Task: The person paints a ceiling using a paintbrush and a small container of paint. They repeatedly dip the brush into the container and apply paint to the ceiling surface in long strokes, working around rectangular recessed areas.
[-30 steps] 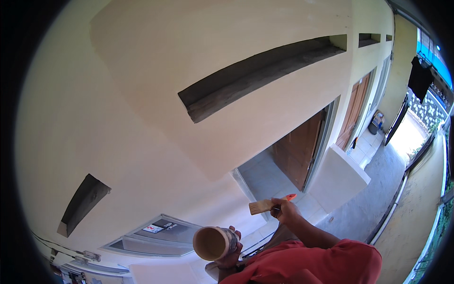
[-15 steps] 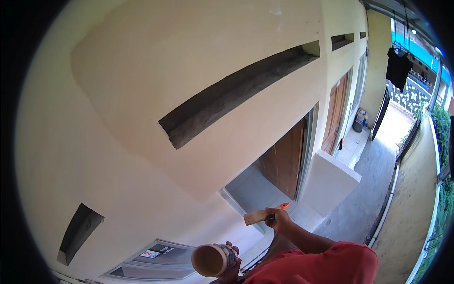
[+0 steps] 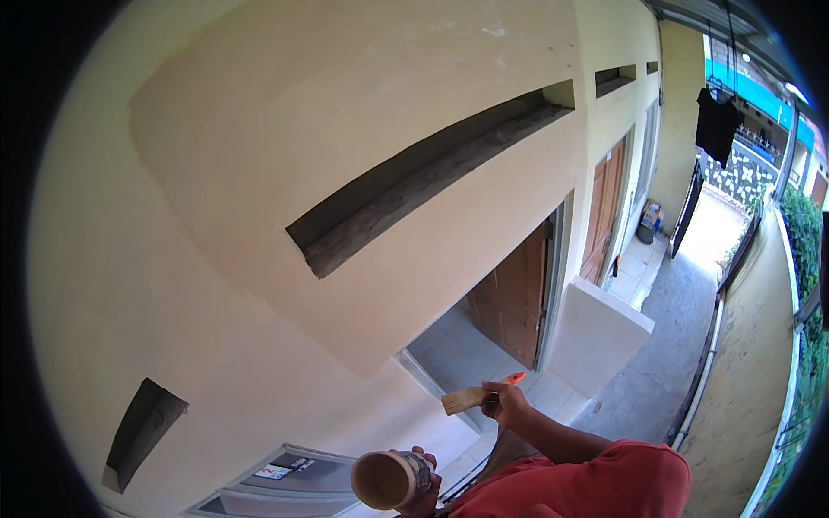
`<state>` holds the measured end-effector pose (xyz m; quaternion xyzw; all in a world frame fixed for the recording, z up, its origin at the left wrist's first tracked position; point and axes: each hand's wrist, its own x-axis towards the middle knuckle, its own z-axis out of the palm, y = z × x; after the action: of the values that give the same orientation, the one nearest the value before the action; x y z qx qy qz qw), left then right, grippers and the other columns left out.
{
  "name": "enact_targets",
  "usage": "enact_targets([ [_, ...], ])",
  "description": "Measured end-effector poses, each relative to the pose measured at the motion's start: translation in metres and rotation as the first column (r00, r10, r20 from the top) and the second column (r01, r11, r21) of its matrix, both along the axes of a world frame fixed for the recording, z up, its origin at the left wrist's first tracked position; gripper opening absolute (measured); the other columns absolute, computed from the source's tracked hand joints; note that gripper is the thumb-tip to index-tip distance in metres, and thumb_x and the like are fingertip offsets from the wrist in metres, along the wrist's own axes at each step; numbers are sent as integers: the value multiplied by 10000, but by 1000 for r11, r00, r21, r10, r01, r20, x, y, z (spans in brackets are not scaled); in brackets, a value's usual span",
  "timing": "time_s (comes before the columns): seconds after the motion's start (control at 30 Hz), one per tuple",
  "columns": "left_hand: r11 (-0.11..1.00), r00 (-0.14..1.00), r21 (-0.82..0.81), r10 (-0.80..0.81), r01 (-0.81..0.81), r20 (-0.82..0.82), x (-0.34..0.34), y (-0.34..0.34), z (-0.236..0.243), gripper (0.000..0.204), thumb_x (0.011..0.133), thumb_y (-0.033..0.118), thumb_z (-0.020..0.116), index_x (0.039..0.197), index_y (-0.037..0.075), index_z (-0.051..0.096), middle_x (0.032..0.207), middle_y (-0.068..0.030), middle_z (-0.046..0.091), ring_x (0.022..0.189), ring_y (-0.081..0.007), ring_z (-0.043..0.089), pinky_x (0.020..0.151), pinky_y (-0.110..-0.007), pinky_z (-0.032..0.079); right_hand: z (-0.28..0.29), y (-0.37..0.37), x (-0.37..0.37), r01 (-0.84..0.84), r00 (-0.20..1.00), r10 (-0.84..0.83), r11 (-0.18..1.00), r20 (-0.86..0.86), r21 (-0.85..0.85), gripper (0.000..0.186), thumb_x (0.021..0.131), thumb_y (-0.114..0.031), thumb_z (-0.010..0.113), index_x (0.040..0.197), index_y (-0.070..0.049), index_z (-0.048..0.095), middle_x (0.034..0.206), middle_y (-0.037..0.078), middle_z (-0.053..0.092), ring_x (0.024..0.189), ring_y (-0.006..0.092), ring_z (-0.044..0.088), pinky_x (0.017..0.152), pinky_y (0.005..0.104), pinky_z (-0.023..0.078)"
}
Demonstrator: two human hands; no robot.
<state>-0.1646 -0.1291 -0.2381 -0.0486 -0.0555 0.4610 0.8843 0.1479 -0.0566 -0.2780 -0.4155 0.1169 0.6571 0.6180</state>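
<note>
In my right hand (image 3: 503,403) is a paintbrush (image 3: 464,400) with an orange handle tip; its paint-coated bristles point left. My left hand (image 3: 425,488) wraps around the side of a cup-like paint container (image 3: 382,480), its open mouth tilted toward my view and its inside coated beige. The brush is above and to the right of the container, apart from it. Beyond both hands rises a cream wall (image 3: 345,319), where a pinkish-beige painted patch borders a yellower area. The brush does not touch the wall.
A long recessed vent slot (image 3: 432,177) and a smaller one (image 3: 145,432) open in the wall. Below is a window (image 3: 285,483). An open brown door (image 3: 516,298), a low white partition (image 3: 600,328) and a concrete walkway (image 3: 643,367) lie to the right. A dark shirt (image 3: 718,125) hangs farther off.
My view has shifted slightly, so the wall and doorway sit a little lower and the far end farther left. Both hands keep their hold on the brush and the container.
</note>
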Motion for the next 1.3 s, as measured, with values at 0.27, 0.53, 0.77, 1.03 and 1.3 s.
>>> enact_targets([
  [0.27,999,999,8,-35,34,16,-6,1,-10,658,905,501,825,1502,304,631,1646,-101,476,1537,-329,369,1135,-580,485,2,-1,-1,-15,999,14,1000,41,13,178,980,-132,804,974,-30,657,767,66,624,609,217,624,573,375,534],
  [0.53,1000,1000,-5,23,-23,3,5,2,-4,676,917,518,801,1520,283,607,1635,-124,481,1525,-358,385,1118,-597,497,10,2,-6,-42,998,41,999,55,22,158,975,-111,798,968,-35,660,771,68,634,608,217,625,570,374,538],
  [0.77,998,998,-7,62,-62,-23,18,14,-3,689,932,536,775,1536,265,587,1632,-143,479,1517,-382,395,1104,-612,506,1,7,2,-48,999,47,997,10,62,171,978,-102,790,1020,-7,655,815,91,639,657,231,623,605,377,524],
  [1.03,993,992,-4,114,-114,-52,19,17,-4,705,949,556,746,1555,244,563,1628,-165,477,1507,-409,407,1089,-630,516,24,15,5,-90,995,86,990,48,107,235,1022,-153,710,1125,37,619,905,156,657,734,271,643,660,412,539],
  [1.3,989,988,2,148,-148,-52,17,18,-6,723,967,577,716,1573,224,540,1624,-187,475,1498,-436,419,1074,-648,527,19,29,9,-92,996,88,977,31,193,232,1011,-179,700,1139,-3,620,943,196,664,760,297,648,678,437,556],
])
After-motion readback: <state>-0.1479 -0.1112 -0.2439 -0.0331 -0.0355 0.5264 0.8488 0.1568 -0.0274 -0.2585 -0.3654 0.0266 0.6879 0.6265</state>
